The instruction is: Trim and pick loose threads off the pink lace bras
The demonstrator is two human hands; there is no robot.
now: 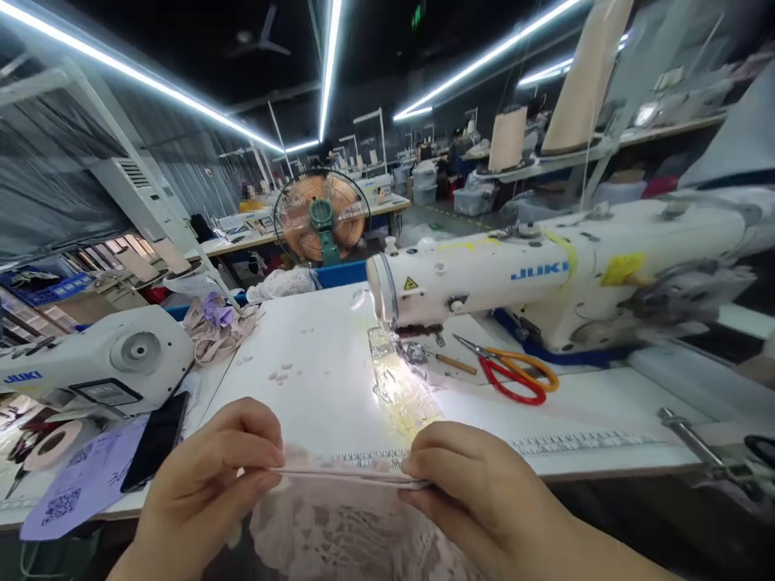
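Note:
A pale pink lace fabric [345, 524] hangs over the table's front edge, its upper edge stretched straight between my two hands. My left hand [224, 476] pinches that edge at the left between thumb and fingers. At the other end my right hand [466, 484] grips the same edge, closed on it. Just behind the fabric runs a printed ruler strip [369, 460] along the table edge. The white sewing machine [472, 282] stands beyond my right hand, its lamp lighting the needle area. Parts of the fabric lie hidden behind my fingers.
Red and orange scissors [514, 375] and a wooden-handled tool [454, 363] lie beside the machine. Small fabric scraps [282, 375] dot the white tabletop [327, 347]. At left are a second machine [121, 363], a dark phone [158, 440], purple paper [90, 484] and piled garments [211, 327].

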